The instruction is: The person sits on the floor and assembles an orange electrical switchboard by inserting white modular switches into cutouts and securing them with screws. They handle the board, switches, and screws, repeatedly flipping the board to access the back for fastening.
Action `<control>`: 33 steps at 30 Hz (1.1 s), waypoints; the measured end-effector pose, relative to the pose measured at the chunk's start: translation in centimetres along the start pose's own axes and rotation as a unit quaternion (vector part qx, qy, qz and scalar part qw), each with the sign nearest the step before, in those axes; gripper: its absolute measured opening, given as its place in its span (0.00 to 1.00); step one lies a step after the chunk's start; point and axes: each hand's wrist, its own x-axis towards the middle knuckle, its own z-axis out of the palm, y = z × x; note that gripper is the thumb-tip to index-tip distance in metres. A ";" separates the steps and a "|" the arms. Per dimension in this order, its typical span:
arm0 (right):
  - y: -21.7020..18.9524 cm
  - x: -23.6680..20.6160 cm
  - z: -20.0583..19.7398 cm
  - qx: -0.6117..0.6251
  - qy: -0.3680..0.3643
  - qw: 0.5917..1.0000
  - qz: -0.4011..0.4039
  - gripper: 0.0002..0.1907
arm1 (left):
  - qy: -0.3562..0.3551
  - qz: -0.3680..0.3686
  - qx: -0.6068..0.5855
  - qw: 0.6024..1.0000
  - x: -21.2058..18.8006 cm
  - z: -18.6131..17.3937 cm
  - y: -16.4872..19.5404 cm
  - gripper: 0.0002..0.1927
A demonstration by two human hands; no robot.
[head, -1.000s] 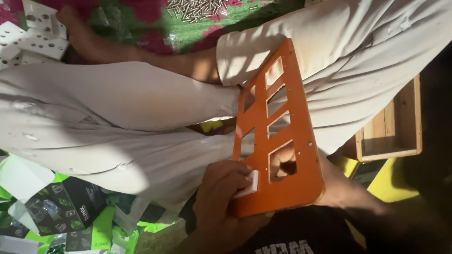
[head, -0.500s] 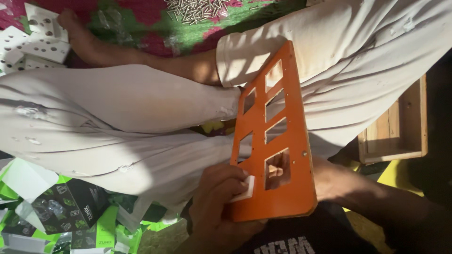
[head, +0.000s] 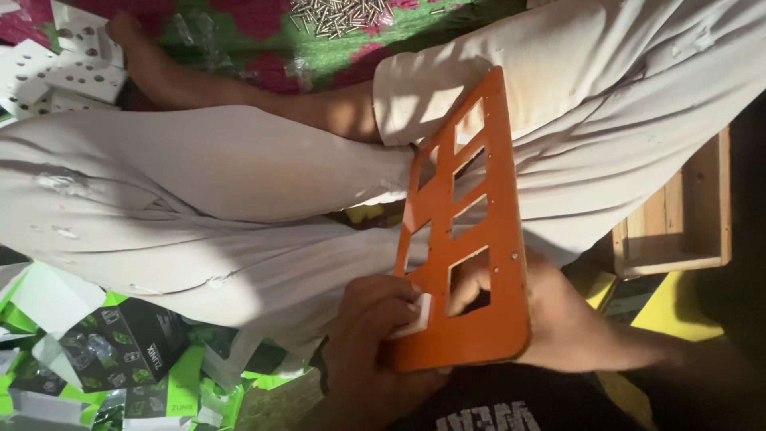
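An orange flat panel (head: 487,319) with several rectangular cutouts stands on edge over my lap, leaning against my pale trouser leg (head: 199,207). My left hand (head: 371,347) presses a small white rectangular part (head: 416,315) against the panel's lower left cutout. Behind the panel, my right hand (head: 562,323) grips it, and its fingers show through the lowest cutout (head: 469,281).
A heap of small metal screws (head: 343,14) lies on the green and pink cloth at the top. White perforated blocks (head: 68,64) sit at top left beside my bare foot (head: 136,44). Green and black cartons (head: 120,351) are piled at bottom left. A wooden box (head: 678,231) stands at right.
The panel has tipped slightly more upright and shifted a little to the right. Both hands keep their hold, with the left still pressing the white part.
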 end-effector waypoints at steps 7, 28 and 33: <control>0.2 -1.0 0.6 0.087 -0.013 0.993 0.083 0.15 | -0.006 0.007 -0.018 1.000 -0.1 -0.2 -0.3 0.28; 1.3 0.5 0.0 0.210 -0.058 0.939 0.268 0.15 | 0.012 0.036 -0.025 0.999 -0.4 0.0 -0.9 0.27; -0.3 -0.2 0.9 -0.134 0.012 0.986 -0.097 0.11 | 0.002 0.030 -0.040 0.999 -0.6 -0.1 -1.1 0.28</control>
